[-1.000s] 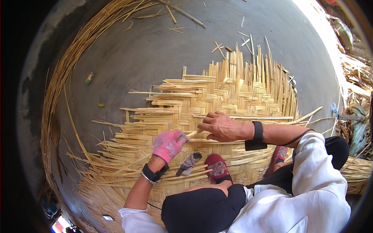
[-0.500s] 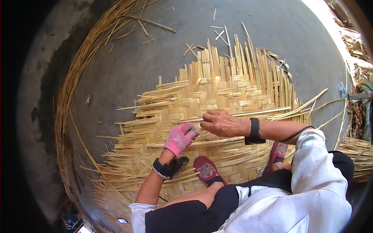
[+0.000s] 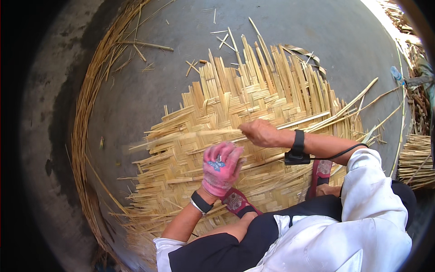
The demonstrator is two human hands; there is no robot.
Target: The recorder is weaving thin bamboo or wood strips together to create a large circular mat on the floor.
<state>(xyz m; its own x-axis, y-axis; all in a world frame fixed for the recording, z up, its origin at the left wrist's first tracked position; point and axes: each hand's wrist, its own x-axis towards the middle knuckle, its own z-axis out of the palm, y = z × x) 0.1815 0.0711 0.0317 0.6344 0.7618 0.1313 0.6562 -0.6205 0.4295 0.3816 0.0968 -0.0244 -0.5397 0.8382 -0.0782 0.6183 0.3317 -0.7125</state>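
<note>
Bundle of long stalks (image 3: 86, 104), dry and straw-coloured, curving down the left side of the frame over grey floor (image 3: 129, 93). Next, woven mat (image 3: 263, 163) of flattened strips, spread across the centre, ragged ends standing out at its upper and left edges. Pale strip (image 3: 204, 133), single, spanning the mat from centre-left to centre, its left end blurred. Left hand (image 3: 222, 167) in a pink glove, lower centre, fingers curled, just below the strip; whether anything sits in the grip cannot be told. Right hand (image 3: 260, 131), bare, centre, fingers closed on the strip's right end. Loose strips (image 3: 349, 108) slant over the mat's right edge. Stack of stalks (image 3: 417, 161) at the right edge of the frame. Step in hand, by judgement: placing one loose strip for weaving. Next move, likewise judged, calls for lining the strip up with the weave, the left hand steadying its free end while raised crossing strips make room.
</note>
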